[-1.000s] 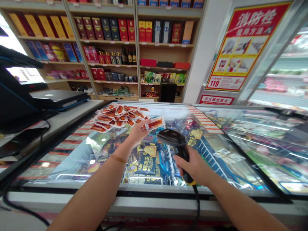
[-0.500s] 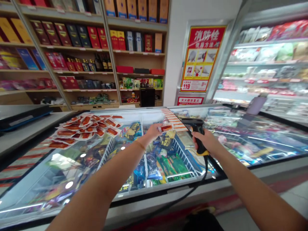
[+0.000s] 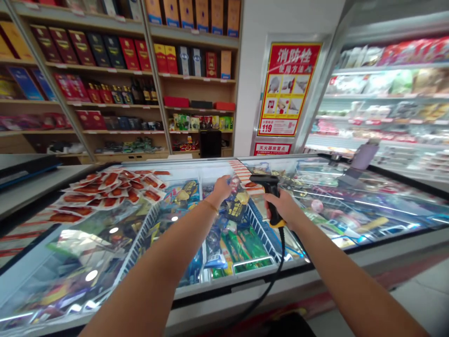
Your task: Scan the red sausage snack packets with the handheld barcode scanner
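Note:
My left hand (image 3: pixel 221 188) is over the middle of the freezer with its fingers loosely apart, and I see nothing held in it. A sealed sausage pack (image 3: pixel 255 189) lies just to its right on the orange-striped strip, partly behind the scanner. My right hand (image 3: pixel 285 208) is closed round the handle of a black and yellow barcode scanner (image 3: pixel 270 196), whose head points left above that pack. The scanner's cable hangs toward me. A heap of similar sausage packs (image 3: pixel 114 187) rests on the freezer's left part.
The chest freezer (image 3: pixel 224 291) holds wire baskets (image 3: pixel 261 229) with bagged goods under glass. A purple object (image 3: pixel 365 154) stands on its right rear. Behind are shelves of boxes (image 3: pixel 131 52), a red and yellow wall poster (image 3: pixel 289 89) and a refrigerated display (image 3: pixel 386 100).
My left hand has let go of the sausage pack, which now lies on the striped strip. The scanner in my right hand has moved left, over the pack. The view has shifted slightly.

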Available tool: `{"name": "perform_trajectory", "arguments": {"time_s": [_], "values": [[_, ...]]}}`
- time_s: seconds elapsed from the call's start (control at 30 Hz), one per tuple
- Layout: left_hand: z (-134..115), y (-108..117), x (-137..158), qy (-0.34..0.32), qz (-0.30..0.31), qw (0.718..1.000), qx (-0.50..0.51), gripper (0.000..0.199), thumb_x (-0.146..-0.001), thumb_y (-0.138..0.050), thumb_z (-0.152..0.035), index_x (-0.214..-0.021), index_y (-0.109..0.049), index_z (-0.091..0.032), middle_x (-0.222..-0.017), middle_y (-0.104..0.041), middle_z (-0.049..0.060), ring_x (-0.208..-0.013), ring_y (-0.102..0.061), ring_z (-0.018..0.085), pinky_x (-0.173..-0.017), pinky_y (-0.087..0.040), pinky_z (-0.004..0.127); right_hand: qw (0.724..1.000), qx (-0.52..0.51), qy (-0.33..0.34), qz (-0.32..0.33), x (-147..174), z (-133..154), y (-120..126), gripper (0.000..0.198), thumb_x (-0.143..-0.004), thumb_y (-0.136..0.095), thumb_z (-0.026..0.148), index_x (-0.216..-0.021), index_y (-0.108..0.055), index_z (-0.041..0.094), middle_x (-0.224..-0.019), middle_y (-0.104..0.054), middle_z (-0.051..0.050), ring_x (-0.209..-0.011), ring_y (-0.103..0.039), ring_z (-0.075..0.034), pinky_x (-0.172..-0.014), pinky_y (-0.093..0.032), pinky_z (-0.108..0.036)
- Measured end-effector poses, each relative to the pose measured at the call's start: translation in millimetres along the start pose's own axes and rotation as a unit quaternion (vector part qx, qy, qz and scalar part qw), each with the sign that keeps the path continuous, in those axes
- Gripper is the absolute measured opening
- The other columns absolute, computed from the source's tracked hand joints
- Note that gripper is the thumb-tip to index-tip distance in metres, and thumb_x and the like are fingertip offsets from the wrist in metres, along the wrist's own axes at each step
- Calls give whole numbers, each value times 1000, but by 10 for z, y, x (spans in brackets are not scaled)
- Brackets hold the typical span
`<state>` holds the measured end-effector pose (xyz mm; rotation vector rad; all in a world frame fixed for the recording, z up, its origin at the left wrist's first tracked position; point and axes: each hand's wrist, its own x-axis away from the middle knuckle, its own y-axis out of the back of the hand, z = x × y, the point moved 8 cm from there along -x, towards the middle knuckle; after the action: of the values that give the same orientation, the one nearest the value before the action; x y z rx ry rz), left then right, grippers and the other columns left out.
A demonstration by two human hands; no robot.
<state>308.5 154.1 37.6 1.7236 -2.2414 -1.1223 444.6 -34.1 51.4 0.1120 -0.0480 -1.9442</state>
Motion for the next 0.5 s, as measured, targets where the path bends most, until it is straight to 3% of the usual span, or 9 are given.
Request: {"name": "perform_trajectory", "arguments": {"time_s": [0.17, 0.27, 0.37, 0.5], "values": [[641, 1090, 491, 72, -19, 987, -142, 51, -80, -57, -16, -130, -56, -11, -134, -56, 20, -134, -42, 33, -111, -31, 46, 998, 4, 9, 55, 75, 130, -690, 24, -74, -63, 31, -83, -42, 23, -53, -55, 6, -35, -52, -13, -34, -43, -25], [997, 1673, 822, 104, -37, 937, -331, 53, -88, -47, -33, -136, -50, -10, -146, -43, 23, -142, -25, 40, -112, -23, 56, 996, 4, 12, 91, 120, 212, -1174, 25, -74, -64, 31, -83, -42, 23, -53, -56, 6, -35, -52, -13, -34, -42, -25], [1234, 1904, 1064, 116, -7, 913, -392, 56, -92, -37, -43, -137, -51, -13, -152, -35, 20, -145, -16, 41, -112, -18, 59, 993, -13, 14, 120, 155, 213, -1620, 26, -74, -64, 32, -84, -42, 23, -52, -55, 7, -35, -51, -12, -33, -43, -24], [1237, 1870, 1181, 77, 26, 911, -403, 47, -94, -33, -39, -131, -58, -25, -150, -39, 13, -145, -20, 37, -112, -17, 61, 988, -58, 23, 138, 196, 48, -1988, 27, -74, -64, 33, -85, -42, 22, -53, -56, 7, -35, -51, -12, -34, -43, -25]]}}
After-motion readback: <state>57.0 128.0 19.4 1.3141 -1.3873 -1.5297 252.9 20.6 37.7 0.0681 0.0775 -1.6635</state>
